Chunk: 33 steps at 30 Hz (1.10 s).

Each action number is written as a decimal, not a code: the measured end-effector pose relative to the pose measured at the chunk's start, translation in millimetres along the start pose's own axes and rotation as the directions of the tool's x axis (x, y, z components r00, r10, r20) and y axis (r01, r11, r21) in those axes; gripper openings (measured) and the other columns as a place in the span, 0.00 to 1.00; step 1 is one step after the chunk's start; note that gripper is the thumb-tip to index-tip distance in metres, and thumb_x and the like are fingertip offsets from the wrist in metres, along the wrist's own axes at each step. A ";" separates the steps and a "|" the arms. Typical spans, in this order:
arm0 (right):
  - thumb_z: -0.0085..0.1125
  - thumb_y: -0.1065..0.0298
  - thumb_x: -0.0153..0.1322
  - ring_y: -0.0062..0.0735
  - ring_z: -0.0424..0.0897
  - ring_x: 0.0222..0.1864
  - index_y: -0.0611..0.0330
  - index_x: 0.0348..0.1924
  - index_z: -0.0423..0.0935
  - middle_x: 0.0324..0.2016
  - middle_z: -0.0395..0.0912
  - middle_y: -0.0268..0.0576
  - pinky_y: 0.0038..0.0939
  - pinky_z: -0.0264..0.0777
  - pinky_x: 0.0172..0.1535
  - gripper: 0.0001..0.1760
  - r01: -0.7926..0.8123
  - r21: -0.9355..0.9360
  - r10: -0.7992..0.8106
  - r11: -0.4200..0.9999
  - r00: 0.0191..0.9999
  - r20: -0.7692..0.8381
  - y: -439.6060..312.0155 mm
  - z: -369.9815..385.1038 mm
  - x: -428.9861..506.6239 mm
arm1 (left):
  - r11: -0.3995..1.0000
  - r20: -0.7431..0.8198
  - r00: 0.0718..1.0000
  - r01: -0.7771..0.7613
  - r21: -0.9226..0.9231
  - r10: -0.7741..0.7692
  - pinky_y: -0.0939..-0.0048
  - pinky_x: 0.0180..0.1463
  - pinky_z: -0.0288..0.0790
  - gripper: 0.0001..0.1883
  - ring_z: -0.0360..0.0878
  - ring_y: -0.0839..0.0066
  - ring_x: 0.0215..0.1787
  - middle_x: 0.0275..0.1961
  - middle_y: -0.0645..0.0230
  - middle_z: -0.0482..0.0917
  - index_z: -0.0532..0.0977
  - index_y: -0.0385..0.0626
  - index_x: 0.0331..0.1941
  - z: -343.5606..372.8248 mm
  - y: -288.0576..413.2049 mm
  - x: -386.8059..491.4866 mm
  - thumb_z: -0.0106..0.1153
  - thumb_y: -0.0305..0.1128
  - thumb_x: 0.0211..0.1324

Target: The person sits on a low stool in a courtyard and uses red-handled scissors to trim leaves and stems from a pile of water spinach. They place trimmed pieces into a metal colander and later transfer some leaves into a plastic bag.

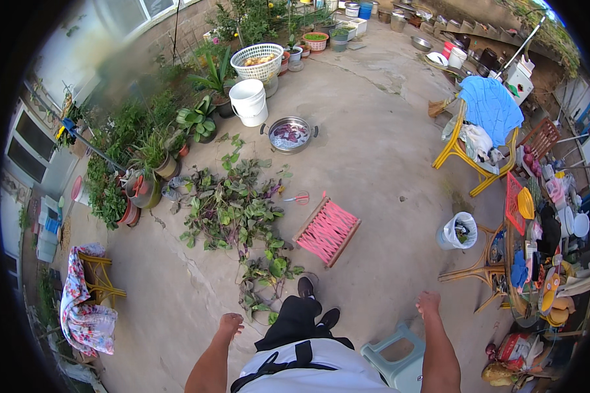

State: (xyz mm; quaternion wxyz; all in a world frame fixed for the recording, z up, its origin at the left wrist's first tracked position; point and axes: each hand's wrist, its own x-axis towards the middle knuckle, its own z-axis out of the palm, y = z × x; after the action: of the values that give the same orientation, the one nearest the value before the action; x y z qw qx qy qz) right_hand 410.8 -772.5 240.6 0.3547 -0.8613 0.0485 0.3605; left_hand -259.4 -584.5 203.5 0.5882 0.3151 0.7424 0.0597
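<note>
My left hand (231,325) hangs at the lower left with nothing in it, its fingers loosely curled and apart. My right hand (427,302) is held out on the other side, above a pale blue plastic stool (398,351); its fingers are curled, and whether they are closed is unclear. On the concrete before my feet stands a low wooden stool with a pink woven seat (328,231). Scissors with red handles (300,198) lie beside it, near a heap of cut leafy vines (236,206). A two-handled metal pot (290,135) holds purple pieces in water.
A white bucket (249,103) and a white plastic basket (257,61) stand beside potted plants. At right are a lined waste bin (458,231), a cluttered table, and a yellow-framed chair (482,162) with a cat and blue cloth. A cloth-draped chair (91,294) stands at left.
</note>
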 end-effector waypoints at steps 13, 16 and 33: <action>0.65 0.74 0.65 0.29 0.75 0.15 0.66 0.32 0.85 0.18 0.75 0.38 0.30 0.74 0.19 0.05 0.295 -0.266 -0.189 0.918 0.914 0.360 -145.1 217.6 -36.4 | 0.976 -0.010 0.987 0.155 -0.151 -0.158 0.63 0.25 0.75 0.10 0.84 0.64 0.30 0.36 0.60 0.82 0.78 0.39 0.47 9.6 79.7 115.4 0.56 0.27 0.63; 0.60 0.76 0.68 0.30 0.75 0.14 0.66 0.31 0.85 0.17 0.75 0.38 0.29 0.71 0.17 0.05 0.132 -0.483 0.006 0.866 0.962 0.272 -153.3 208.6 -27.8 | 0.932 -0.023 0.982 0.169 -0.322 -0.186 0.67 0.24 0.77 0.10 0.83 0.70 0.26 0.32 0.61 0.83 0.81 0.38 0.44 -19.9 105.0 132.1 0.58 0.31 0.63; 0.56 0.56 0.69 0.56 0.79 0.37 0.61 0.44 0.81 0.37 0.80 0.54 0.44 0.74 0.36 0.19 0.131 -0.877 0.082 0.462 0.978 0.190 -194.7 157.4 7.0 | 0.868 -0.138 0.985 0.023 -0.495 -0.104 0.69 0.28 0.75 0.13 0.84 0.70 0.32 0.39 0.63 0.82 0.79 0.40 0.50 -102.1 273.3 228.5 0.54 0.28 0.63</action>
State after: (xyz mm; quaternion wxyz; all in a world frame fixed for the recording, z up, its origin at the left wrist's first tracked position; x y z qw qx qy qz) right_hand 389.6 -524.8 271.3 -0.1351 -0.8786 -0.1946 0.4147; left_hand -268.7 -215.6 168.8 0.5891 0.1246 0.7575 0.2521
